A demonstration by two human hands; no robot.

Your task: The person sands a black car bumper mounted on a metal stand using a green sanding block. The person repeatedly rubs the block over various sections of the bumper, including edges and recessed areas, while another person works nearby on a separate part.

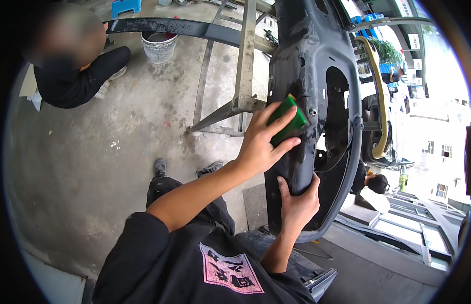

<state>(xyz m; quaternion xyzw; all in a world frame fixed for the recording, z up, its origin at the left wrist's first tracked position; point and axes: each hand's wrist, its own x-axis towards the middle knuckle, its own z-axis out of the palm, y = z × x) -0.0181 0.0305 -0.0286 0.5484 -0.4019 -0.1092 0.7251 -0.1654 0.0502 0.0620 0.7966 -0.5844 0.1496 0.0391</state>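
A green sanding block (288,119) is held in my left hand (263,139), with the thumb and fingers closed around it. Its underside presses against the ridge of a large dark car body panel (296,66), which has wet-looking patches, bolt holes and large cutouts. Lower on the same ridge, my right hand (298,206) grips the panel, thumb on one side and fingers on the other. Part of the fingers is hidden behind the ridge.
A metal stand (243,76) is beside the panel. At far left a person (68,86) crouches, touching a long dark strip (169,26) above a bucket (159,48). Beyond the panel are a yellowish curved part (380,96) and another person (377,183). A blue stool (126,7) stands at the back.
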